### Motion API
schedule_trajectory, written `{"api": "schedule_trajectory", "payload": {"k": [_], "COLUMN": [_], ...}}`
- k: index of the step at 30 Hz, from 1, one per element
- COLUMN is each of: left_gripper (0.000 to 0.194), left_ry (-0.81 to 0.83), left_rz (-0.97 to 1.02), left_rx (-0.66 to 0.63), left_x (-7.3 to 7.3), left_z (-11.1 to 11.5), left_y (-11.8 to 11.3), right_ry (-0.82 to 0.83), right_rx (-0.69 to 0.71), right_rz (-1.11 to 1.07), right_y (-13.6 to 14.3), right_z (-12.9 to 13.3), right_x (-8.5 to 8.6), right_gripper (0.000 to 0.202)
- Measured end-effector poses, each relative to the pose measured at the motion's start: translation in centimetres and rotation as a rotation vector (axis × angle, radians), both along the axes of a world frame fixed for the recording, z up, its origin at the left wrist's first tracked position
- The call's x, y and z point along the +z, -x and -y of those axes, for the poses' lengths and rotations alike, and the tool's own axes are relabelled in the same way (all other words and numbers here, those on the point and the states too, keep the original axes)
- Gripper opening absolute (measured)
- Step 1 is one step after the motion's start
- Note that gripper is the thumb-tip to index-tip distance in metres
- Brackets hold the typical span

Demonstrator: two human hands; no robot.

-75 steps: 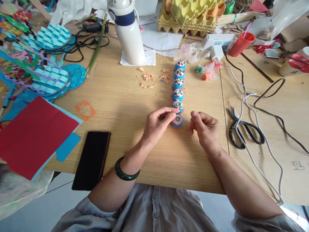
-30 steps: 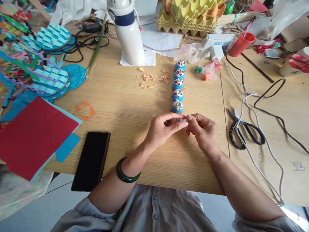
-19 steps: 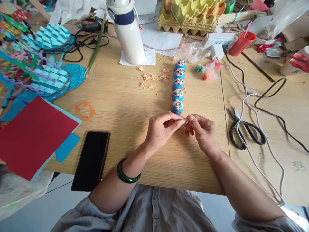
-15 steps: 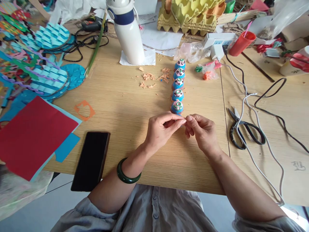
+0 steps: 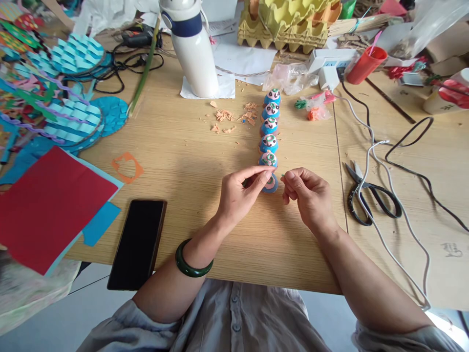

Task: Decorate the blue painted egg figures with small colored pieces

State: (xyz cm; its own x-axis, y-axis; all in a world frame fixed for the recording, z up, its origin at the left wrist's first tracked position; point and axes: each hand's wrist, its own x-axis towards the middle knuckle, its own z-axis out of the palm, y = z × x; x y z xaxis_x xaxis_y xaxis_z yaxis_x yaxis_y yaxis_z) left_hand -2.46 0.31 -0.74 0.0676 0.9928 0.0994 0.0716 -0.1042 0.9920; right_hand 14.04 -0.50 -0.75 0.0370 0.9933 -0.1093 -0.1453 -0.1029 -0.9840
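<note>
A row of blue domes, their pink and white tops bearing green and dark bits, runs away from me; one blue dome (image 5: 269,143) is in the middle. The nearest dome (image 5: 271,185), with a pink patch on top, lies between my hands. My left hand (image 5: 244,189) is beside it, thumb and forefinger brought together near its upper edge; something dark green shows partly inside the fingers, too hidden to name. To the right, my right hand (image 5: 308,194) pinches a tiny green piece (image 5: 283,175), which looks like modelling clay.
Scissors (image 5: 370,193) and a white cable (image 5: 399,205) lie at right. A phone (image 5: 137,244) and red paper (image 5: 54,210) are at left. Behind stand a white bottle (image 5: 194,54), egg trays (image 5: 282,29) and a red cup (image 5: 366,66). Orange shavings (image 5: 224,115) lie mid-table.
My hands have moved apart from their touching pinch, the left one slightly leftward. The nearest dome now shows between them, and a green bit shows at my right fingertips.
</note>
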Motion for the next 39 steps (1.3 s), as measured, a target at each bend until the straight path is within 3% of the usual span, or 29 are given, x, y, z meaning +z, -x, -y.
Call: {"api": "schedule_trajectory", "payload": {"k": [5,14,23,30,39], "left_gripper": [0.022,0.016,0.028,0.027,0.021], "left_ry": [-0.033,-0.134,-0.04,0.009,-0.059], "left_rz": [-0.015,-0.064,-0.059,-0.014,-0.022], "left_rx": [-0.087,-0.031,-0.033,-0.027,0.053], "left_x": [-0.44,-0.09,-0.24,-0.29,0.03], "left_z": [0.12,0.13,0.16,0.04,-0.03], "left_y": [-0.07,-0.24,-0.02,-0.04,-0.09], "right_ry": [0.016,0.037,0.035,0.048,0.063], "right_rx": [0.056,0.082,0.001,0.032,0.056], "right_rz": [0.02,0.054,-0.006,-0.016,-0.025], "right_y": [-0.02,-0.07,0.2,0.04,0.11], "right_z": [0.02,0.1,-0.11,-0.15,0.0], "right_x": [-0.09,0.11,0.35,0.05,0.46], "right_gripper": [0.041,0.048,0.038,0.039,0.039]}}
